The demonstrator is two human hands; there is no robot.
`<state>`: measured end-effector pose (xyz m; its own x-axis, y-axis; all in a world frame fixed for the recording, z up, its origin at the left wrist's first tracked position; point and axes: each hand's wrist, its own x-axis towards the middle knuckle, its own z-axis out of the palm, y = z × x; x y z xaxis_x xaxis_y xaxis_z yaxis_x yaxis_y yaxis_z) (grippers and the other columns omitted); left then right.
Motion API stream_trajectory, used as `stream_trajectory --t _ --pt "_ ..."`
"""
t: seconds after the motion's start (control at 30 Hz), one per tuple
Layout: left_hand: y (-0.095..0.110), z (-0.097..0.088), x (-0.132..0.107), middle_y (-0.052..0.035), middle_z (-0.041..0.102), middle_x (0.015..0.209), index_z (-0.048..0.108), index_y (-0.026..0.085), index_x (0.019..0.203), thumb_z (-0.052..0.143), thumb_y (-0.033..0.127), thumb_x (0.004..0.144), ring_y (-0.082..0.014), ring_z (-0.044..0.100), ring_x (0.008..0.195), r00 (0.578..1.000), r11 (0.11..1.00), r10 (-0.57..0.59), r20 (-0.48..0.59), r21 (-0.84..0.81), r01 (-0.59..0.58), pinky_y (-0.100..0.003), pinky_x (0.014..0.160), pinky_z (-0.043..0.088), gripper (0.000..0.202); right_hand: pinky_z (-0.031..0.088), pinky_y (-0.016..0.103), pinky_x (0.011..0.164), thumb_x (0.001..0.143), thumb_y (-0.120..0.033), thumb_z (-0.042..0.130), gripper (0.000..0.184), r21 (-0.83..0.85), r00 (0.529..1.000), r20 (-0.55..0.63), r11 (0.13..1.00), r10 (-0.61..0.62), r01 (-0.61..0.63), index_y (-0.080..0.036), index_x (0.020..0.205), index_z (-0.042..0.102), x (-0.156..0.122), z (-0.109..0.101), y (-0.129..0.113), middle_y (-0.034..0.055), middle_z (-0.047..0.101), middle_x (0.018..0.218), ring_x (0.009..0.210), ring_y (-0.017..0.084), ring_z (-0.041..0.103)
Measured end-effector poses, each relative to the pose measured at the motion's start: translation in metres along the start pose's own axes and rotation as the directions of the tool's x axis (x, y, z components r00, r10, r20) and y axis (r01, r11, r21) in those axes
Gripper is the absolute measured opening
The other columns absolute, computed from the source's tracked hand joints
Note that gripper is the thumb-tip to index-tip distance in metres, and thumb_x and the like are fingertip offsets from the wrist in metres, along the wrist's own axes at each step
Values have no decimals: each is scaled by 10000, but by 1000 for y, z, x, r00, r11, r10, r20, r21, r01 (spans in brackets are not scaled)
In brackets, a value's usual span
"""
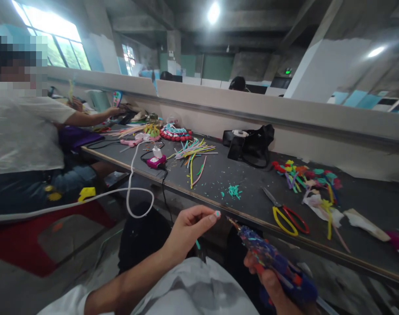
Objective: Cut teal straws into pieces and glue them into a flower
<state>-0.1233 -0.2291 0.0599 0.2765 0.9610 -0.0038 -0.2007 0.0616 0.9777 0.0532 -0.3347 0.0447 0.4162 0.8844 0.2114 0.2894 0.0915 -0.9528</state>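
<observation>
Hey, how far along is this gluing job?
Done: teal scraps cut near the scissors, colourful bunches lying on the table. In hand: left hand pinches a teal piece, right hand holds the glue gun beside it. Left: loose coloured strips, apparently unused.

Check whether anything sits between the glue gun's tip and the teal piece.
Nothing visible does. The right hand holds the glue gun, its tip aimed at the teal piece pinched by the left hand; only an open gap separates them.

We see a long dark table (248,183). On it lie scissors (286,214) with yellow and red handles, a black bag (251,146), bright thin sticks (192,153), teal bits (234,191) and a pink plug (156,162).
</observation>
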Motion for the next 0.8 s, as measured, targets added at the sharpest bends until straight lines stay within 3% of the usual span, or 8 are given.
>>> stream_trajectory --t 0.2,0.37,0.57,0.8 --pt "3 -2 -2 7 570 603 725 184 792 709 387 749 -92 420 534 998 988 67 4 139 -67 -209 470 290 208 548 344 559 652 -744 622 515 39 998 33 998 -57 55 -269 817 733 -3 1 10 49 696 655 570 231 641" --pt "2 -5 -5 -27 660 716 726 189 845 655 373 801 -126 518 611 986 941 164 35 294 -167 -214 518 367 202 490 293 514 678 -763 577 529 -53 988 30 987 -150 151 -252 705 710 -3 3 6 44 661 621 565 208 615" --pt "1 -6 -8 -34 685 766 716 159 871 605 347 850 -133 580 685 957 848 274 98 445 -288 -223 627 436 219 364 249 486 787 -681 542 493 -55 953 63 953 -295 299 -219 643 632 1 10 -6 -11 552 562 488 130 502" --pt "4 -6 -9 -22 665 710 706 152 838 585 280 866 -114 569 631 916 756 378 132 528 -388 -216 591 420 179 348 246 459 791 -687 531 519 -90 951 89 948 -297 305 -209 600 593 3 9 -4 -15 533 547 466 118 482"
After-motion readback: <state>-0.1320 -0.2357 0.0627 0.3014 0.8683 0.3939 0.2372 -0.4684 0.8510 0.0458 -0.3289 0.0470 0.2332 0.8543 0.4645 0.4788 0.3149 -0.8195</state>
